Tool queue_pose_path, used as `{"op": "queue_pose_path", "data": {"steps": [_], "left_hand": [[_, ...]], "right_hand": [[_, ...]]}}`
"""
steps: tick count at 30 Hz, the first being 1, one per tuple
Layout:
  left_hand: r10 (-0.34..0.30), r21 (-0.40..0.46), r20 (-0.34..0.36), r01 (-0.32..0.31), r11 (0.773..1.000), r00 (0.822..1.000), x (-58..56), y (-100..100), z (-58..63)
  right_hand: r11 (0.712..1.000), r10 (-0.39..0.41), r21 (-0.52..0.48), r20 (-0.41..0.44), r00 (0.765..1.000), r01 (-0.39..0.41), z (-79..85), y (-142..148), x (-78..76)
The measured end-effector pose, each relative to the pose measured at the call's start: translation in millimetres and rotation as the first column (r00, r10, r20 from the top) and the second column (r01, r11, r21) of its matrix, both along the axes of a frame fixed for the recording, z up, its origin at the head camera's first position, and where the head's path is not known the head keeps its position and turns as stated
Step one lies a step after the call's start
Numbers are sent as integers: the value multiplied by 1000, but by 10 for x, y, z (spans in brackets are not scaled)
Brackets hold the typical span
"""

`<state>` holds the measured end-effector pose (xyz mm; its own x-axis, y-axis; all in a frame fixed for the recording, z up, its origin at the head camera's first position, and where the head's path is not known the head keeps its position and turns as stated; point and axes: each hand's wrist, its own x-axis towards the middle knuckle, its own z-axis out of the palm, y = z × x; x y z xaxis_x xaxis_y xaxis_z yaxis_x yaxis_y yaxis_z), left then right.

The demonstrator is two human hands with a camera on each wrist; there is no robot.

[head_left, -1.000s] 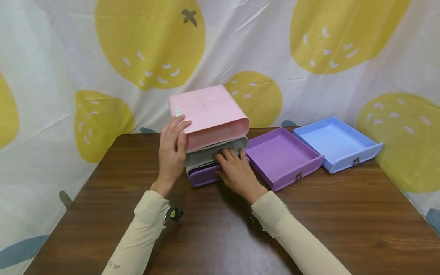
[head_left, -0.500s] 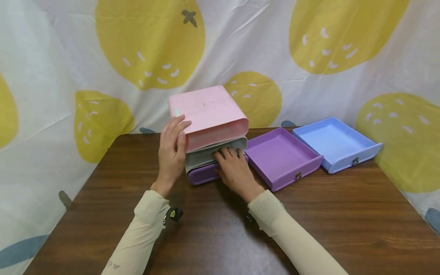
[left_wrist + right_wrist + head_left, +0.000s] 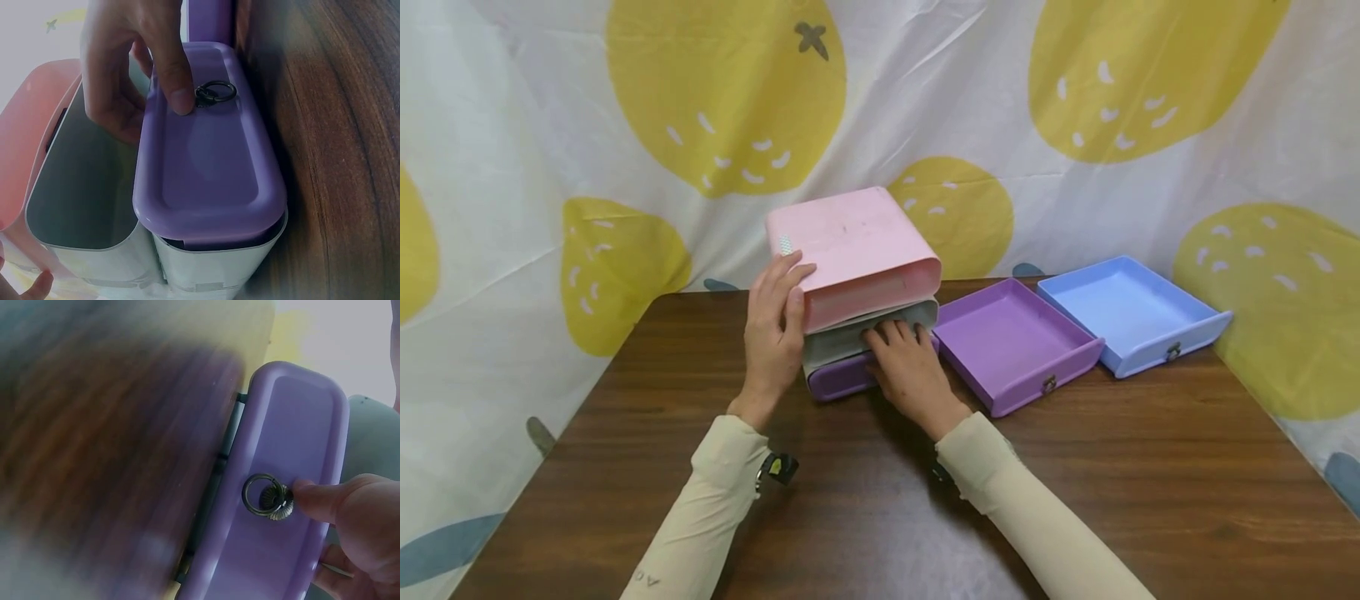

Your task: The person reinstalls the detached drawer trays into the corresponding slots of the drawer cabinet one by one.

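A three-tier stack of drawer cases stands mid-table, with a pink case (image 3: 857, 237) above and a grey-green case (image 3: 835, 342) in the middle. In the bottom tier sits a purple drawer (image 3: 206, 156); a gap shows between its front and the case rim in the left wrist view. My right hand (image 3: 913, 371) pinches the drawer's upper edge, thumb on the front beside the metal ring pull (image 3: 269, 497), other fingers behind the edge. My left hand (image 3: 772, 333) rests on the pink case's left side, fingertips reaching its top. Both upper cases look hollow from the front.
Right of the stack, a second purple drawer (image 3: 1015, 350) lies on the brown wooden table (image 3: 865, 517). Beyond it is a blue drawer (image 3: 1138, 304), touching or nearly touching. A curtain (image 3: 880, 83) with yellow fruit hangs close behind the table.
The bottom purple drawer has slid slightly deeper into its case, my right hand moving with it away from me. My left hand stays on the pink case.
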<state>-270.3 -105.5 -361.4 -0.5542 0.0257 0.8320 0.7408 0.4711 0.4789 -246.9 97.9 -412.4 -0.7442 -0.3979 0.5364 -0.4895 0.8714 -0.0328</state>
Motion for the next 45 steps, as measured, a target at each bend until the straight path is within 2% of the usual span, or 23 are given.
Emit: {"op": "queue_pose_path", "data": {"steps": [19, 32, 45], "left_hand": [[-3, -3, -16, 3, 1000, 1000, 6, -12, -1], [-12, -5, -15, 12, 1000, 1000, -3, -10, -1], [-10, 2, -20, 11, 1000, 1000, 7, 3, 10]], "right_hand": [[998, -69, 14, 3, 998, 69, 10, -73, -18], [998, -58, -2, -30, 998, 58, 4, -55, -15], [1000, -15, 3, -4, 1000, 15, 33, -6, 45]]}}
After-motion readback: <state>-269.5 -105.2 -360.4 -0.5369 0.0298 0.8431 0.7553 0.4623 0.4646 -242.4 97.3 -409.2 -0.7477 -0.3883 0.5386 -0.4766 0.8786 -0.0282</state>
